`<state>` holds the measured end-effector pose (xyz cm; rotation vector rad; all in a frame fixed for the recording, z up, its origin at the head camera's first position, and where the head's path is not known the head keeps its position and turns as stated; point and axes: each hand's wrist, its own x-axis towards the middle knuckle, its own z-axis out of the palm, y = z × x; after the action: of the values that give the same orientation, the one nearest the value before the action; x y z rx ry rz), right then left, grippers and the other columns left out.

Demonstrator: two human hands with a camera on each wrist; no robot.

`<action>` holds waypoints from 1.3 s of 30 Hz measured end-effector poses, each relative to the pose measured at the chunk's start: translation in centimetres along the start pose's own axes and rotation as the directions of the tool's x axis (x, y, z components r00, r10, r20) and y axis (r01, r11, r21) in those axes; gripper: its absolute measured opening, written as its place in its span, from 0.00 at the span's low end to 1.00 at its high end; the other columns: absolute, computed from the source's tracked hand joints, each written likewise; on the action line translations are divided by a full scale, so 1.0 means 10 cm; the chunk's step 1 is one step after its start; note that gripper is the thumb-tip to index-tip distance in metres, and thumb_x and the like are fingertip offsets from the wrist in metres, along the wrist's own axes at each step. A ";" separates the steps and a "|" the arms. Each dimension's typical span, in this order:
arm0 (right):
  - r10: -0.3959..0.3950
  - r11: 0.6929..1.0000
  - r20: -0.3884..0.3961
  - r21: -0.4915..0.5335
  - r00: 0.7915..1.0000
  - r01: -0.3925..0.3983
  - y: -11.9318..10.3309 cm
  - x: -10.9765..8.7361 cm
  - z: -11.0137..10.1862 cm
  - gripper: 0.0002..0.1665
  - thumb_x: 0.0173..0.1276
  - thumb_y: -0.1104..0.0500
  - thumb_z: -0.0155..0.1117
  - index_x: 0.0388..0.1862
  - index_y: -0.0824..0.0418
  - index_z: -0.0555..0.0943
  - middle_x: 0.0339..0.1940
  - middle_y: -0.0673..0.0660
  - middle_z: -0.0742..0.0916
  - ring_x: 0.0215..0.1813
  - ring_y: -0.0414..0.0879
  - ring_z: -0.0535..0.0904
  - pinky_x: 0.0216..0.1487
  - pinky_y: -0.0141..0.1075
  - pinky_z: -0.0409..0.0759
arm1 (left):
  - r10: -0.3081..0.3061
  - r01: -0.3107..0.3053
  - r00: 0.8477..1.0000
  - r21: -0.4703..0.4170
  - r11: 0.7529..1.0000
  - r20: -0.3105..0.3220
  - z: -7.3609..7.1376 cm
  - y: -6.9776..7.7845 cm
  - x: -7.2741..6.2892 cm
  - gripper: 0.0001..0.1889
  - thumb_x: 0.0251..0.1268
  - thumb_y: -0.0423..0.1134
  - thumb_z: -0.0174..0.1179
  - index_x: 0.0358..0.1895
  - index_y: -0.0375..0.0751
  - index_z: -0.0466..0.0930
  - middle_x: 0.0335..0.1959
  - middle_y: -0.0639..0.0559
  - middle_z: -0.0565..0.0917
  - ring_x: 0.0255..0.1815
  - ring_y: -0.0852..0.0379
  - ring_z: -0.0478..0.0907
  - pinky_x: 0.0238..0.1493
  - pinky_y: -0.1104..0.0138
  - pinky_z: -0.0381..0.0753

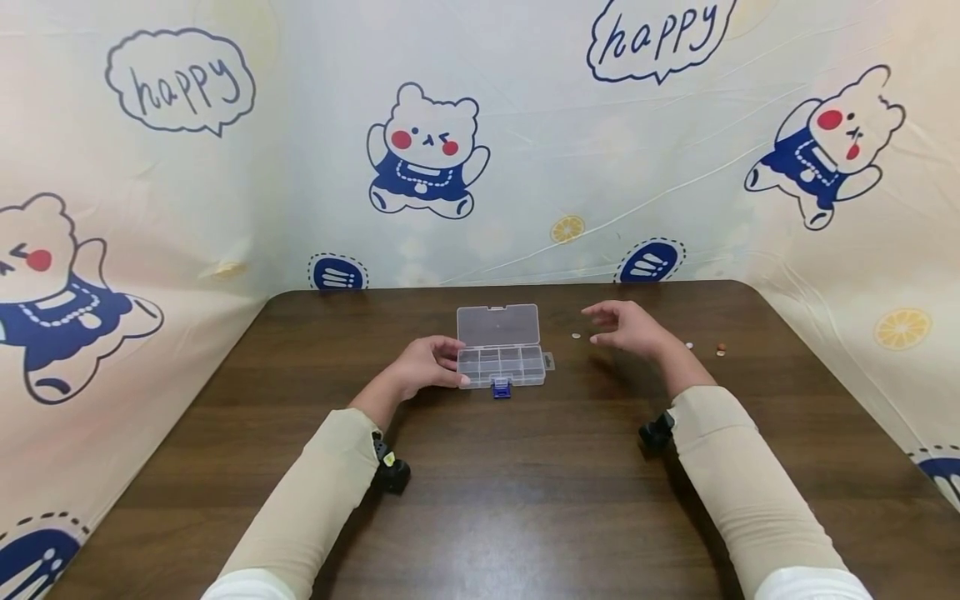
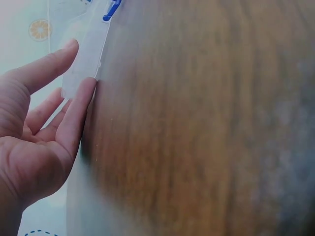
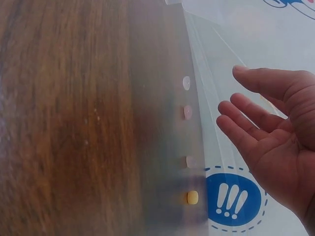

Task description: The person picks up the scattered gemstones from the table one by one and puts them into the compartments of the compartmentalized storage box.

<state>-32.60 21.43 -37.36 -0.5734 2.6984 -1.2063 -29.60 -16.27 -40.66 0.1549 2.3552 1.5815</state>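
Note:
A clear plastic compartment box point(image 1: 501, 367) lies on the table with its lid point(image 1: 498, 325) raised at the back and a blue latch point(image 1: 501, 388) hanging at the front. My left hand point(image 1: 429, 364) holds the box's left end, thumb at the near corner and fingers toward the far one. In the left wrist view, the hand point(image 2: 47, 115) is round the end of the box point(image 2: 88, 54). To the right of the box, my right hand point(image 1: 628, 327) hovers with fingers parted and nothing in them. A small whitish pill-like piece point(image 1: 576, 336) lies just left of its fingertips.
Farther right on the table point(image 1: 510, 500) are a white piece point(image 1: 689, 345) and reddish-brown pieces point(image 1: 721, 352). The right wrist view shows a yellow piece point(image 3: 192, 197), a pinkish piece point(image 3: 188, 112) and whitish ones. A bear-printed cloth point(image 1: 525, 167) hangs behind the table.

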 end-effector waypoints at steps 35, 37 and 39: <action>0.054 0.998 -0.017 -0.008 0.998 -0.054 0.25 0.26 0.11 0.20 0.63 0.68 0.69 0.54 0.69 0.81 0.51 0.66 0.84 0.49 0.56 0.78 0.49 0.43 0.81 | -0.063 0.063 0.998 -0.099 0.993 0.005 0.02 0.01 0.07 0.34 0.43 0.23 0.76 0.59 0.39 0.75 0.58 0.41 0.73 0.47 0.47 0.76 0.43 0.60 0.86; 0.063 0.998 -0.007 -0.009 0.998 -0.063 0.26 0.27 0.12 0.20 0.63 0.68 0.69 0.54 0.69 0.81 0.51 0.66 0.84 0.49 0.55 0.78 0.49 0.41 0.80 | -0.063 0.064 0.998 -0.099 0.993 0.005 0.02 0.00 0.08 0.34 0.43 0.23 0.76 0.59 0.39 0.75 0.58 0.41 0.73 0.47 0.47 0.76 0.43 0.60 0.86; 0.071 0.997 0.005 -0.012 0.997 -0.071 0.27 0.29 0.13 0.20 0.62 0.67 0.70 0.54 0.68 0.82 0.51 0.65 0.85 0.48 0.54 0.77 0.50 0.41 0.80 | -0.064 0.064 0.998 -0.102 0.993 0.006 0.02 -0.01 0.09 0.34 0.43 0.23 0.76 0.59 0.39 0.75 0.58 0.41 0.73 0.46 0.47 0.76 0.43 0.60 0.86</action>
<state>-35.68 21.04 -40.18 -0.4778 2.6987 -1.1705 -30.37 -15.92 -41.01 0.0583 2.2480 1.6656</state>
